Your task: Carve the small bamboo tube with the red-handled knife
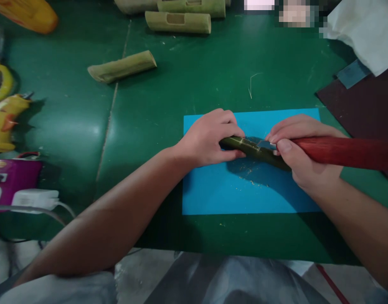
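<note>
A dark green bamboo piece [252, 148] lies slanted over a blue sheet [209, 192], with pale lines on its upper side. My left hand [209, 137] grips its left end between thumb and fingers. In my right hand [303, 150] is a tool with a thick red handle [349, 152] that points off to the right. The tool's metal blade [266, 145] touches the top of the bamboo near its middle. Small pale shavings [252, 183] are scattered on the sheet below the bamboo. My right fingers partly hide the bamboo's right end.
Cut bamboo tubes [178, 22] sit at the back of the green table [156, 105], another [122, 67] nearer. At left are yellow-handled scissors [0, 80], a yellow glue gun [6, 122], a purple box [19, 177] and a white plug [35, 200]. A dark board [365, 105] lies right.
</note>
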{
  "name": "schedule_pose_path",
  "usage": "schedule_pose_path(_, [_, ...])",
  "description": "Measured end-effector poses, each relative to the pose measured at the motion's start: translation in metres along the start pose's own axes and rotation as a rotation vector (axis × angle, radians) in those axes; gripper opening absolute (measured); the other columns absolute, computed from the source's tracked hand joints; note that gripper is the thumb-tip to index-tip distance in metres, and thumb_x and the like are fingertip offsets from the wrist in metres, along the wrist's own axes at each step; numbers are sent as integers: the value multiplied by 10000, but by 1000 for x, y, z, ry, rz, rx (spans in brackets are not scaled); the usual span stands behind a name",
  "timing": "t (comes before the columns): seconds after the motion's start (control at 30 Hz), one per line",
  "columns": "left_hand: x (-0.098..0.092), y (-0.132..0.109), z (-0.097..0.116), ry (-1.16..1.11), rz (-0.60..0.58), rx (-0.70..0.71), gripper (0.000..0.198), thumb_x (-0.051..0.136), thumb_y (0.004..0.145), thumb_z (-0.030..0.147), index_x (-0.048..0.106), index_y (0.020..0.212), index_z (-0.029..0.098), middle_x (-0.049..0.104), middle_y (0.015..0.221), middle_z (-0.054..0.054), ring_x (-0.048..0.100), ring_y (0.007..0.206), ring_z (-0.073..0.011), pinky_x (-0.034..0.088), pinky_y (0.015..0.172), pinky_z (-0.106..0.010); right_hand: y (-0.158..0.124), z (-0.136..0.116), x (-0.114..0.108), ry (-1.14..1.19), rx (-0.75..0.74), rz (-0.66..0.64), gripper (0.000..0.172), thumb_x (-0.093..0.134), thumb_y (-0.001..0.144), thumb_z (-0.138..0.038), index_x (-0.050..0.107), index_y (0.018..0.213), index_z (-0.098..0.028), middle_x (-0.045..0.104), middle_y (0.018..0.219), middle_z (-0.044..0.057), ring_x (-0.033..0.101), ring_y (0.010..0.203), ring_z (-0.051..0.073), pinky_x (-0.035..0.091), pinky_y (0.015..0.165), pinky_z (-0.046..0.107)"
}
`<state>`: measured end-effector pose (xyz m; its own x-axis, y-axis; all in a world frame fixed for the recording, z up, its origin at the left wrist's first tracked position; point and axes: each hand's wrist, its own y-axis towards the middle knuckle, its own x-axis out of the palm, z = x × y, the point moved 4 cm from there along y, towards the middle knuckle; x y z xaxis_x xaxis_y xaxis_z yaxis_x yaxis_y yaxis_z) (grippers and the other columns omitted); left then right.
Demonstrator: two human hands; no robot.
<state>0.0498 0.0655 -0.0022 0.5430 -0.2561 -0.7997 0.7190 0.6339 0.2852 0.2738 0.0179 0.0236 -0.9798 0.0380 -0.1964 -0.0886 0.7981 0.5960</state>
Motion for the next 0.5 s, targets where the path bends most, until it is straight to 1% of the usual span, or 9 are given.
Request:
schedule_pose_path(0.07, [0, 0, 0, 4, -7, -8, 261, 850, 989, 461, 870, 1118, 234, 805, 1115, -89, 721, 1001, -249, 563, 925, -417, 0, 0, 0, 19, -10, -4, 132, 839, 991, -237, 832, 898, -330, 848, 879, 0, 807, 801, 237, 714, 773, 437])
schedule_pose_path(0.17, [0, 1, 0, 3, -7, -3, 255, 839, 996, 453, 867, 1121, 232, 805, 1118, -88, 715, 994, -244, 560, 927, -411, 0, 1, -2, 35, -34, -2, 157, 818, 989, -202, 843, 912, -337, 842, 856, -2, 799, 773, 245, 706, 724, 444])
schedule_pose_path(0.37, [0, 0, 0, 9, 6, 15, 244, 853, 998, 439, 866, 1126, 232, 803, 1118, -77, 723, 1006, -241, 553, 918, -398, -1, 3, -4, -17, -34, -19, 187, 788, 1045, -270, 824, 901, -384, 839, 857, -3, 810, 769, 259, 707, 719, 445])
schedule_pose_path(0.5, [1, 0, 0, -9, 21, 36, 248, 863, 1000, 449, 868, 1124, 234, 801, 1110, -85, 734, 1008, -253, 562, 905, -408, 0, 1, -3, -13, -46, -39, 151, 811, 1028, -251, 818, 921, -358, 844, 877, -8, 813, 793, 242, 711, 738, 417])
